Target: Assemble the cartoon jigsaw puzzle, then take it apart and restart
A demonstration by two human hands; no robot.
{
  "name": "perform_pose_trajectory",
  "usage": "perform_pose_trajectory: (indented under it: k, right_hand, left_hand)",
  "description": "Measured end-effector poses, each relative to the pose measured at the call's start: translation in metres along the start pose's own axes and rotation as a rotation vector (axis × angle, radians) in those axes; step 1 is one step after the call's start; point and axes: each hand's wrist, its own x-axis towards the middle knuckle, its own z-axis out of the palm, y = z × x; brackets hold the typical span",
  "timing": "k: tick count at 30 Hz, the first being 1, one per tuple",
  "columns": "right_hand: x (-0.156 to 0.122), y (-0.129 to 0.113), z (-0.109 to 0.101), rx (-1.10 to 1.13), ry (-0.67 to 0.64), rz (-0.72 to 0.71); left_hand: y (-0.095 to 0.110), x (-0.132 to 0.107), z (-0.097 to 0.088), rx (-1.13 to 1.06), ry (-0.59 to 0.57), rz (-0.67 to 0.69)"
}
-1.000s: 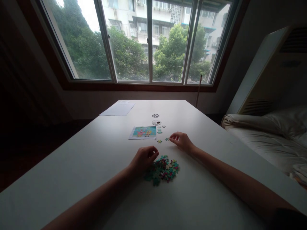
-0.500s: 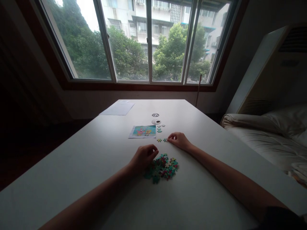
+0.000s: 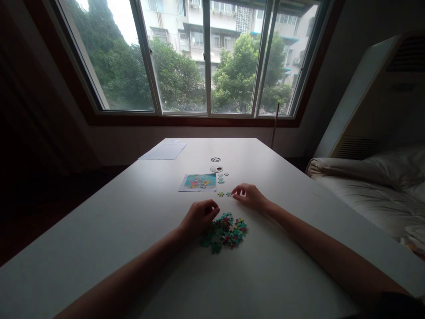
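My left hand [image 3: 199,216] rests at the upper left edge of a pile of jigsaw puzzle pieces [image 3: 229,231], partly covering it. Its fingers are loosely curled, with a small gap between thumb and forefinger and nothing visible in them. Farther out, my right hand [image 3: 248,195] lies low over the table, fingers bent and slightly apart. Its fingertips are right beside a pale blue-green puzzle piece [image 3: 229,194]; whether they touch it I cannot tell. To the left of that piece lies a yellowish puzzle piece [image 3: 221,194].
A colourful cartoon picture sheet [image 3: 199,182] lies beyond my left hand. Several more puzzle pieces [image 3: 221,180] sit at its right edge. Two round printed marks [image 3: 216,169] are behind. White papers [image 3: 163,151] lie at the table's [image 3: 133,212] far left. A couch [image 3: 365,181] stands right.
My right hand's fingers have loosened slightly and drawn a little away from the blue-green puzzle piece. The left hand stays in place by the pile.
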Motion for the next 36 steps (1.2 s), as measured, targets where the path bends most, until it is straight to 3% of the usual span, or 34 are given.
perform_pose_trajectory:
  k: [4, 7, 23, 31, 36]
  right_hand:
    - [-0.014, -0.02, -0.007, 0.151, -0.229, -0.117]
    - [-0.022, -0.03, -0.006, 0.186, -0.288, -0.132]
    - [-0.025, -0.055, 0.005, 0.547, -0.079, 0.04]
    - [-0.027, -0.06, 0.007, 0.498, -0.013, 0.023]
    - [-0.027, -0.058, 0.006, 0.491, -0.02, 0.004]
  left_hand:
    - [-0.001, 0.0, 0.001, -0.002, -0.002, 0.001]
    - [-0.003, 0.0, 0.001, -0.005, -0.007, -0.002]
    - [0.01, -0.007, -0.001, -0.151, -0.072, 0.006]
    - [0.009, -0.007, 0.0, -0.322, -0.07, -0.059]
    - [0.005, -0.004, -0.001, -0.426, 0.018, -0.101]
